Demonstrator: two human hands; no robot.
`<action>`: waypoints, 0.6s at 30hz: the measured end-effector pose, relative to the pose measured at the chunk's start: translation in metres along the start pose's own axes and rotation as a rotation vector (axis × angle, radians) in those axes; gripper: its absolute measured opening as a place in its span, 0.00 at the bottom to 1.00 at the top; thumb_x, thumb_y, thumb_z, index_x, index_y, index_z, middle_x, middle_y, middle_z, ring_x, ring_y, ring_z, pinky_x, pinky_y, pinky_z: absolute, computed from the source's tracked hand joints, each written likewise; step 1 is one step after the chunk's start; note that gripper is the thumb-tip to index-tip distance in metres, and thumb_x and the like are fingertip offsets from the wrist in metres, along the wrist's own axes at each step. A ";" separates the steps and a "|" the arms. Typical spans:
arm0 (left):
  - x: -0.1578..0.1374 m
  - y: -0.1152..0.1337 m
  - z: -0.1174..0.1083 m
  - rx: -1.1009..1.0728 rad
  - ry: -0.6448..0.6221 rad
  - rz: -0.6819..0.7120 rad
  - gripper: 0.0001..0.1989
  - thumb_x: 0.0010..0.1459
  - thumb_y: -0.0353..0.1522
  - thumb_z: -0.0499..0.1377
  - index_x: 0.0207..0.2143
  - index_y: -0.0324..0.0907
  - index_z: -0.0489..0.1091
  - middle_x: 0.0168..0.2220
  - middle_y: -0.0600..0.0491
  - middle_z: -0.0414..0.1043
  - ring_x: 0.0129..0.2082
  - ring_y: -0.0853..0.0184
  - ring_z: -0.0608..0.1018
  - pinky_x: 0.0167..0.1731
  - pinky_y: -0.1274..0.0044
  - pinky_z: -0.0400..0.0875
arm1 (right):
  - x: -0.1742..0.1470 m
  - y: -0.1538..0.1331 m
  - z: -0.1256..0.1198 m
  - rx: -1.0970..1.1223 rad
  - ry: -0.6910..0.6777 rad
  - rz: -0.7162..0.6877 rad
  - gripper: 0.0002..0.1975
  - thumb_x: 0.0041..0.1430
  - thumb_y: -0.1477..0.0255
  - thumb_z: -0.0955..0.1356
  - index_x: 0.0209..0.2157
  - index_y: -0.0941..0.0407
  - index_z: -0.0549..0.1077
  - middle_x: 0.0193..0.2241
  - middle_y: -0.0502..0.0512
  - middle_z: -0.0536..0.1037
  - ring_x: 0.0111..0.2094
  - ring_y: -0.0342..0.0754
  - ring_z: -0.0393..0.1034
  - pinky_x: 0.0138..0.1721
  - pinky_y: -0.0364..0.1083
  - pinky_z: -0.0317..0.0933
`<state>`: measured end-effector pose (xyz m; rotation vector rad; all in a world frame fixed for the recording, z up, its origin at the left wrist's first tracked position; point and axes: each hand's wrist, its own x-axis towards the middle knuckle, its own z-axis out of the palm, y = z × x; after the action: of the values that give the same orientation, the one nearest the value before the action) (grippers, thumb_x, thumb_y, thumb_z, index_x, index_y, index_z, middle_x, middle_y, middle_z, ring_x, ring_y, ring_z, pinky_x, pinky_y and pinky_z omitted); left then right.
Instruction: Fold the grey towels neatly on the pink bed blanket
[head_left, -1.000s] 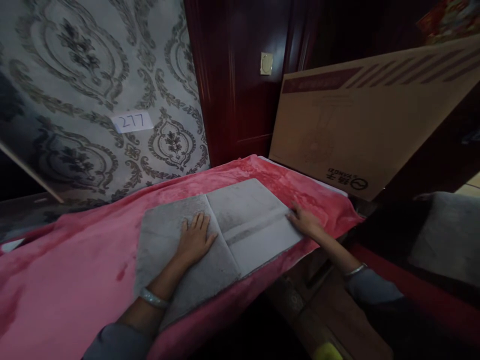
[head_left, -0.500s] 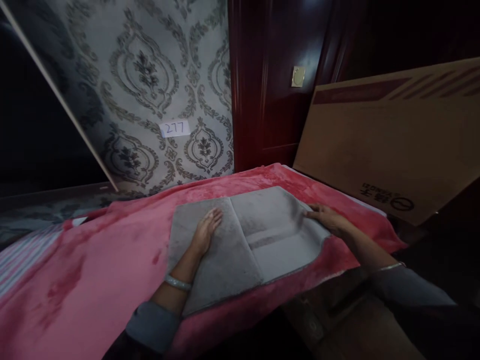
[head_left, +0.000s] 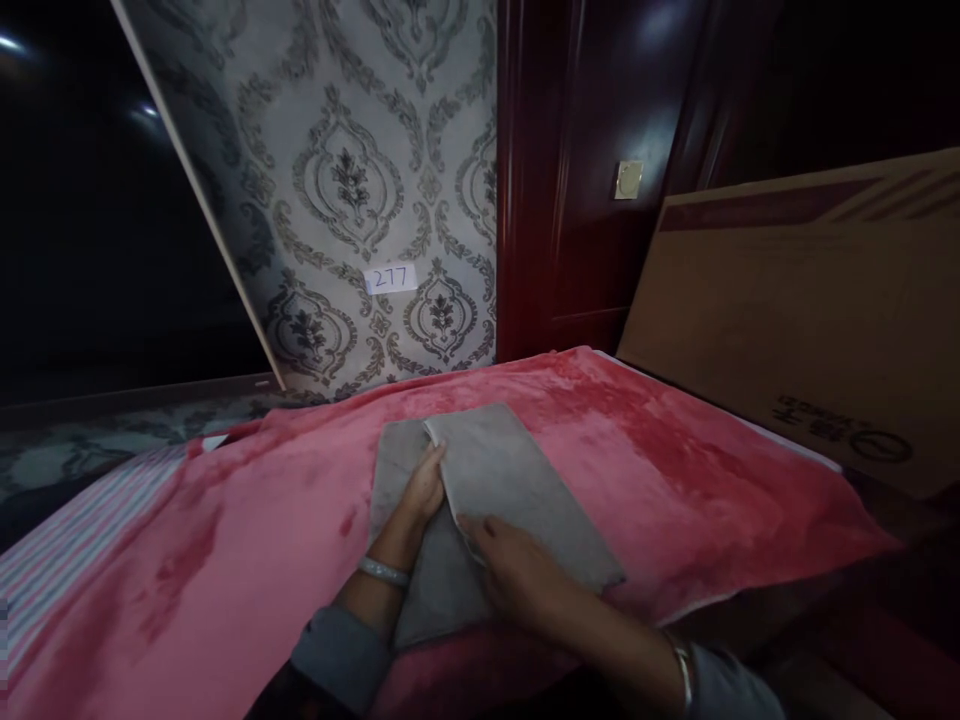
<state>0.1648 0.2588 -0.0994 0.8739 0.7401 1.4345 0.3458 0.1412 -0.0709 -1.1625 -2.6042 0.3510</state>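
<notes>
A grey cloth [head_left: 517, 480] with a soft nap lies on a pink blanket [head_left: 285, 530], its right part folded over leftward onto the rest. The flap's pale edge runs slantwise near the middle of the cloth. At the upper part of that edge is my left hand [head_left: 424, 488], closed on it, some fingers hidden by the flap. Lower down, my right hand [head_left: 517, 570] pinches the same edge between thumb and fingers. A bracelet circles each wrist.
Striped fabric [head_left: 90, 540] shows at the left beside the blanket. A large cardboard box [head_left: 795, 310] leans at the right. Behind stand a dark red door [head_left: 577, 180] and a patterned wall with a paper marked 277 [head_left: 391, 278]. A dark screen [head_left: 120, 230] is at the left.
My right hand has brought the cloth's right side over to the left, folding it. My left hand has gone from lying flat on the cloth to the flap's edge. The view has shifted.
</notes>
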 end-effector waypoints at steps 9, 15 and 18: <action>0.001 0.001 0.006 0.069 0.100 0.037 0.33 0.41 0.26 0.63 0.54 0.42 0.68 0.44 0.49 0.79 0.44 0.58 0.81 0.46 0.66 0.76 | -0.055 0.027 0.047 0.358 0.427 -0.121 0.31 0.54 0.80 0.64 0.61 0.54 0.62 0.51 0.61 0.73 0.52 0.56 0.68 0.53 0.56 0.64; 0.028 0.028 0.009 0.151 0.108 -0.002 0.34 0.37 0.21 0.59 0.52 0.40 0.71 0.43 0.48 0.80 0.39 0.59 0.81 0.41 0.68 0.78 | -0.039 0.009 0.033 0.305 0.562 -0.268 0.32 0.49 0.88 0.59 0.55 0.53 0.67 0.43 0.57 0.75 0.44 0.52 0.70 0.45 0.51 0.67; 0.040 0.041 0.003 0.197 0.125 -0.008 0.34 0.36 0.21 0.59 0.51 0.40 0.72 0.41 0.48 0.80 0.37 0.59 0.82 0.40 0.68 0.78 | -0.023 -0.008 0.033 0.132 0.538 -0.334 0.34 0.53 0.88 0.59 0.60 0.56 0.64 0.44 0.58 0.75 0.43 0.52 0.68 0.45 0.52 0.66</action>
<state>0.1471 0.2960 -0.0593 0.9359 0.9911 1.4355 0.3438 0.1146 -0.1024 -0.6448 -2.2013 0.1133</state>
